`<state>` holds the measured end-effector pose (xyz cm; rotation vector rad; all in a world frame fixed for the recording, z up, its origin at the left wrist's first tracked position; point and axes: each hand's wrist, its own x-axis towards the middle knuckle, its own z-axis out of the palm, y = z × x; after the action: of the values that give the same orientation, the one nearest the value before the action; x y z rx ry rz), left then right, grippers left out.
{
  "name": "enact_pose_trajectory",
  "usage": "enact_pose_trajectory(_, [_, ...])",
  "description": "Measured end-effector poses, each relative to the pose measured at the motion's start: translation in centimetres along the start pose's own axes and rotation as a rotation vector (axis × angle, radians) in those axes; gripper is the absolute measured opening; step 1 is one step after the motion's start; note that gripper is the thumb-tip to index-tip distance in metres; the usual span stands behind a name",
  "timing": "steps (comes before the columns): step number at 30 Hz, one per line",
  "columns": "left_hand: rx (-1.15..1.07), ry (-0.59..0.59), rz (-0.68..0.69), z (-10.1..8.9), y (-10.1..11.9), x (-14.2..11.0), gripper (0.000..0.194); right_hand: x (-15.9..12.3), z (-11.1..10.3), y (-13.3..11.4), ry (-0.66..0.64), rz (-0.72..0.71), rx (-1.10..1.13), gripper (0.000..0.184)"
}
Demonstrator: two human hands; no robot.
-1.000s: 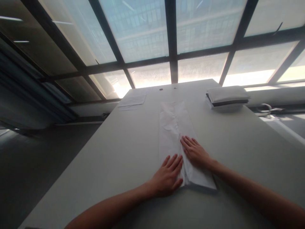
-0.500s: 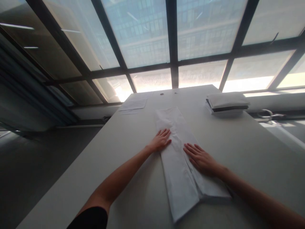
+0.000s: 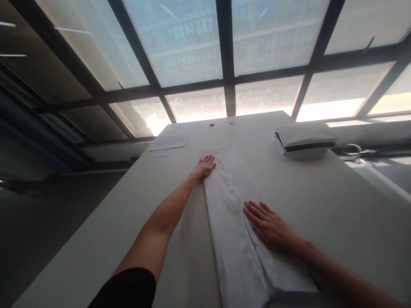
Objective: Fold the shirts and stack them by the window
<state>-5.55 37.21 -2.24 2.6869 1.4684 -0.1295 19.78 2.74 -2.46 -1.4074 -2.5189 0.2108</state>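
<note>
A long white folded cloth (image 3: pixel 226 205) lies lengthwise on the white table (image 3: pixel 154 214), its near end partly running out of view at the bottom. Wrinkles and a lengthwise slit or fold line run down its middle. My left hand (image 3: pixel 205 167) rests flat on its far left edge, fingers stretched out. Nearer to me, my right hand (image 3: pixel 269 224) presses flat on the right half of the cloth, fingers extended beside the fold line. Neither hand grips anything. Whether the cloth is a garment I cannot tell.
A stack of folded white and black cloth (image 3: pixel 305 137) stands at the table's right edge. Sheets of paper (image 3: pixel 170 141) lie at the far left. Large windows (image 3: pixel 186 42) rise behind the table, and a dark curtain (image 3: pixel 32 128) hangs at the left.
My left hand has moved from the cloth's near end forward and left to its far left edge. The cloth's near end now reaches closer to me. My right hand stays flat on the right half.
</note>
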Motion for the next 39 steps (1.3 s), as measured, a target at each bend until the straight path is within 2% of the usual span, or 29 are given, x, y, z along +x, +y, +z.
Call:
enact_pose_trajectory(5, [0.001, 0.015, -0.101, -0.2, -1.8, 2.7, 0.067, 0.0, 0.0, -0.1, 0.02, -0.004, 0.02, 0.062])
enact_pose_trajectory(11, [0.005, 0.011, -0.158, -1.3, -3.0, 4.5, 0.067, 0.1, -0.4, -0.3, -0.029, 0.014, 0.023, 0.065])
enact_pose_trajectory(14, [0.018, -0.012, -0.155, -2.7, -2.7, 5.0, 0.064, 0.2, -0.5, -0.3, -0.043, 0.016, 0.032, 0.065])
enact_pose_trajectory(16, [0.033, -0.014, -0.128, -3.5, -1.5, 4.7, 0.063, 0.2, -0.5, -0.3, -0.049, 0.022, 0.04, 0.064])
enact_pose_trajectory(19, [0.042, 0.027, 0.028, -3.5, 1.6, 2.1, 0.063, 0.2, -0.4, -0.3, -0.044, 0.027, 0.053, 0.063])
enact_pose_trajectory(22, [-0.019, 0.075, 0.369, -2.2, 5.4, -2.8, 0.067, 0.3, -0.3, -0.4, -0.025, 0.027, 0.075, 0.061])
enact_pose_trajectory(25, [-0.077, 0.045, 0.611, -1.1, 8.0, -7.5, 0.067, 0.5, -0.4, -0.1, 0.006, 0.035, 0.118, 0.058])
enact_pose_trajectory(27, [-0.1, 0.012, 0.688, -0.9, 8.8, -9.4, 0.063, 0.6, -0.6, 0.5, 0.035, 0.034, 0.18, 0.053])
enact_pose_trajectory(30, [-0.11, -0.005, 0.681, -1.1, 9.2, -10.2, 0.061, 0.5, -1.2, 0.8, 0.107, 0.081, 0.303, 0.048])
enact_pose_trajectory(32, [-0.105, 0.002, 0.655, -1.1, 9.4, -10.2, 0.062, 0.3, -1.8, -0.1, 0.182, 0.163, 0.342, 0.048])
enact_pose_trajectory(34, [-0.093, 0.013, 0.636, -1.0, 9.6, -10.0, 0.062, 0.2, -2.1, -2.4, 0.231, 0.226, 0.319, 0.05])
enact_pose_trajectory(36, [-0.078, 0.028, 0.613, -0.9, 9.8, -9.7, 0.061, 0.2, -1.8, -5.5, 0.219, 0.23, 0.262, 0.054])
enact_pose_trajectory(39, [-0.047, 0.048, 0.58, -0.8, 10.2, -9.3, 0.062, 1.2, -0.5, -9.8, 0.132, 0.163, 0.181, 0.06])
